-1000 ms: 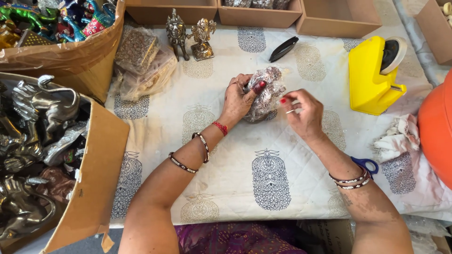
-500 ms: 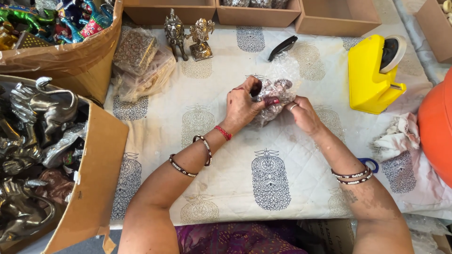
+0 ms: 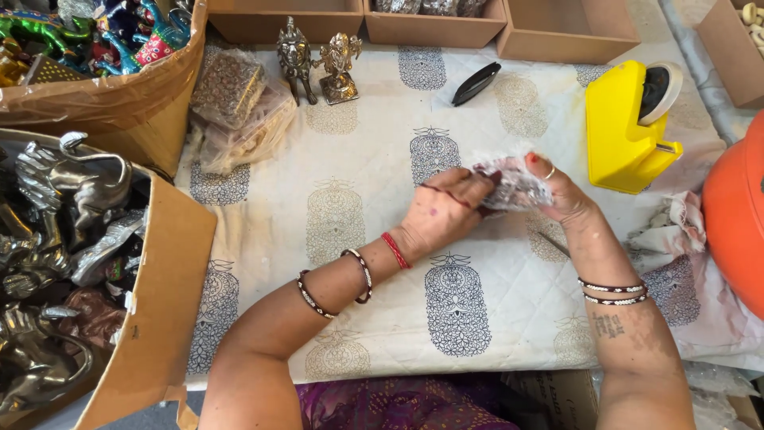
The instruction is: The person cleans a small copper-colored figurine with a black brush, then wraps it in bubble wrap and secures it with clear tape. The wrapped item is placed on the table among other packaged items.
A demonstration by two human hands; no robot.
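Both hands meet above the middle of the printed white cloth (image 3: 350,318) and share one load: a small bundle wrapped in clear crinkled film (image 3: 516,185). The left hand (image 3: 446,213) closes over the bundle's near-left side, fingers curled and gripping the wrap. The right hand (image 3: 561,195) cups the far-right side, fingers bent around it and the thumb pressed on top. The bundle is held clear of the cloth, between the two palms. What lies inside is hidden by the film; a silvery sheen shows through, so it is probably a small metal figure like the two metal figurines (image 3: 318,60) standing at the far edge. On that judgement the core is rigid and heavy for its size, while the outer film is soft, slick and easily torn. Take hold around the solid core with the full palm, not by loose film ends, which may slip or rip. A yellow tape dispenser (image 3: 625,131) stands just right of the hands; a black tool (image 3: 476,84) lies beyond them. A cardboard box of silvery animal figures (image 3: 151,318) sits at the left.
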